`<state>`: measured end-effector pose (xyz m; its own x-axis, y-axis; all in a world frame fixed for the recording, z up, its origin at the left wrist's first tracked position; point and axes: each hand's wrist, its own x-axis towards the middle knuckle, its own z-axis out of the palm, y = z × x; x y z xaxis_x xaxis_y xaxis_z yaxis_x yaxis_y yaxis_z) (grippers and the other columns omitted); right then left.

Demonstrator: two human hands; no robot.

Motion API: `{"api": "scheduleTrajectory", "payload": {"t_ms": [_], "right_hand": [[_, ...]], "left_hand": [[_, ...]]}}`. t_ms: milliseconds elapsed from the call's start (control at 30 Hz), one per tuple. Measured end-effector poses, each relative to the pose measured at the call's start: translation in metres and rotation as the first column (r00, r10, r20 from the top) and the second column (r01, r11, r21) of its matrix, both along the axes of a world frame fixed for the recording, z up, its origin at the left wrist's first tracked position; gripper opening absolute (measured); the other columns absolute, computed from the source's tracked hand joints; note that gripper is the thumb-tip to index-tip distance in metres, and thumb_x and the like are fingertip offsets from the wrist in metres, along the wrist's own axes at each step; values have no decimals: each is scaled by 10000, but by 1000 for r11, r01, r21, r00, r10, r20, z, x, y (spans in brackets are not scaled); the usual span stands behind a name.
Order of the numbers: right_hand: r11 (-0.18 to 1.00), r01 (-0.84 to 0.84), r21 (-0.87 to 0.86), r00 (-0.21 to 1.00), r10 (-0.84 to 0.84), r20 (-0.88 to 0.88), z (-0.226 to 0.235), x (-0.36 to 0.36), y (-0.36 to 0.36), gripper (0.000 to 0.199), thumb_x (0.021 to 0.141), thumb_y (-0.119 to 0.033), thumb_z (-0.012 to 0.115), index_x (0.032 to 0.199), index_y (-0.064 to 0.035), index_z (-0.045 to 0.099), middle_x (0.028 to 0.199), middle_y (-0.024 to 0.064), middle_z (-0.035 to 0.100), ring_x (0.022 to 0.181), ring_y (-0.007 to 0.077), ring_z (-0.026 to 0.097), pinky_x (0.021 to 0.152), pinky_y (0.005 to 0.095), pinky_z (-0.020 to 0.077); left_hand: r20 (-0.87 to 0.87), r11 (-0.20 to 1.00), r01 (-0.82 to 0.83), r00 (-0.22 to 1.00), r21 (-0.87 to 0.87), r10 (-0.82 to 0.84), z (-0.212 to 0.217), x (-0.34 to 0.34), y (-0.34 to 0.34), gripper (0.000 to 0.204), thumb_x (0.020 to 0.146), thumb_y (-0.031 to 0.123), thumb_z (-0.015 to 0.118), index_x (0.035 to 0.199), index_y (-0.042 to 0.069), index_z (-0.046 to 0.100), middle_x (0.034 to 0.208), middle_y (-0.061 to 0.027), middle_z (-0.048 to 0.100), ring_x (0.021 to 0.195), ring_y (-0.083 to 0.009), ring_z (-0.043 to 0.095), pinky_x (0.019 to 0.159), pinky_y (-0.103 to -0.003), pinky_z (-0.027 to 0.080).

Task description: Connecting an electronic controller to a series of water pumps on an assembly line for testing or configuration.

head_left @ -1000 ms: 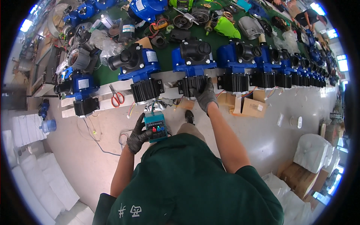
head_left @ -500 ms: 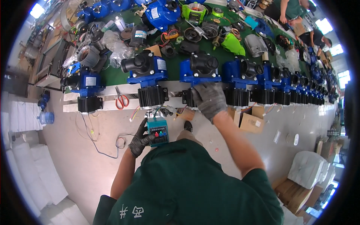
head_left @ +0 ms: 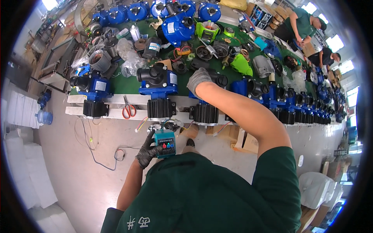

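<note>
A teal control box [head_left: 165, 143] with a few coloured buttons is in my left hand [head_left: 147, 152], gloved in dark grey, the fingers along its side and the thumb at its front. Wires come out near the box's top. My gloved right hand [head_left: 199, 80] is curled over the left part of the black head of a blue water pump [head_left: 221, 80]; the hand hides much of that head, and its fingertips cannot be fully seen. Below hangs this pump's black finned motor [head_left: 206, 113]. Another blue pump [head_left: 158, 83] stands to its left.
More blue pumps [head_left: 272, 95] line the bench edge to the right. Red-handled scissors [head_left: 128, 110] lie on the white rail. Loose parts, a spray can [head_left: 135, 33] and plastic bags cover the green bench top [head_left: 118, 82]. A cable [head_left: 101, 161] lies on the floor. Co-workers [head_left: 301, 29] stand far right.
My right hand has moved up and away from the pump's motor area onto the left of its black head. My left hand still holds the control box. The view has shifted slightly.
</note>
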<state>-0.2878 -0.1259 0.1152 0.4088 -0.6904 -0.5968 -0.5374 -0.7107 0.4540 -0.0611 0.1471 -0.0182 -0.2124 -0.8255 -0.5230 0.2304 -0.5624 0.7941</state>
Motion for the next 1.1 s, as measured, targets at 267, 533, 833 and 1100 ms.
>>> {"api": "scheduleTrajectory", "payload": {"t_ms": [267, 533, 833, 1100], "right_hand": [[1000, -29, 2, 999, 29, 13, -21, -6, -11, 308, 764, -161, 762, 1071, -179, 774, 1080, 50, 741, 1037, 274, 692, 810, 416, 515], [998, -52, 24, 998, 53, -19, -15, -3, -9, 306, 772, -172, 755, 1077, -186, 774, 1093, 36, 741, 1035, 269, 697, 774, 432, 530], [995, -86, 55, 994, 89, -62, -18, 1, -11, 334, 783, -175, 751, 1117, -180, 763, 1104, 33, 744, 1021, 266, 706, 749, 458, 541], [998, -47, 44, 998, 49, -41, -10, 3, -12, 341, 797, -159, 734, 1137, -176, 756, 1128, 34, 737, 1032, 261, 704, 745, 438, 553]], "left_hand": [[30, 1000, -5, 1000, 26, 4, 4, -4, 1, 1031, 792, 218, 850, 1588, 259, 197, 1425, -178, 445, 1217, -311, 563, 947, -441, 538], [37, 1000, -5, 999, 21, 4, 4, -7, 0, 1012, 800, 214, 842, 1586, 266, 206, 1382, -181, 473, 1214, -320, 561, 946, -452, 546], [22, 999, -24, 999, 48, 23, -7, -7, 1, 1006, 807, 180, 833, 1584, 284, 204, 1418, -181, 453, 1232, -320, 554, 948, -454, 549], [5, 999, -28, 1000, 30, 28, 4, -10, 2, 1003, 809, 183, 831, 1586, 274, 204, 1444, -182, 421, 1248, -323, 542, 973, -451, 534]]}}
